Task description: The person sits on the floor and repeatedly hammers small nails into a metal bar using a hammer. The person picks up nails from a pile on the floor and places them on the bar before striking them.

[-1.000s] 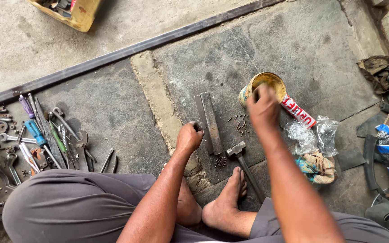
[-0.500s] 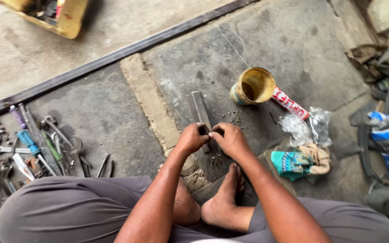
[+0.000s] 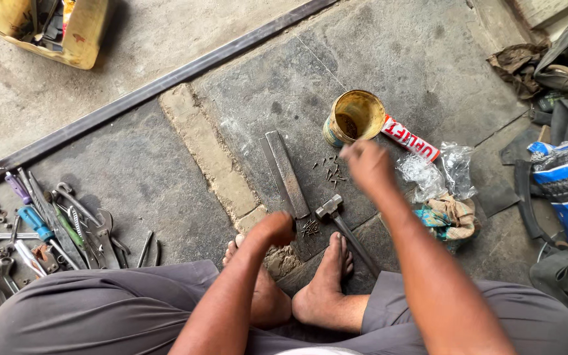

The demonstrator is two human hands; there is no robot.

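Left hand (image 3: 275, 228) grip closed on flat metal bar (image 3: 286, 172); right hand (image 3: 365, 165) blurred, grip unclear

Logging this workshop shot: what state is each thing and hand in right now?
Tin: open, tipped on its side.
Metal bar: flat on the stone.
Hammer: lying down, unheld.
Nails: scattered loose.
Left hand: closed, at the bar's near end.
Right hand: raised, blurred, grip unclear.
Plastic bags: crumpled.
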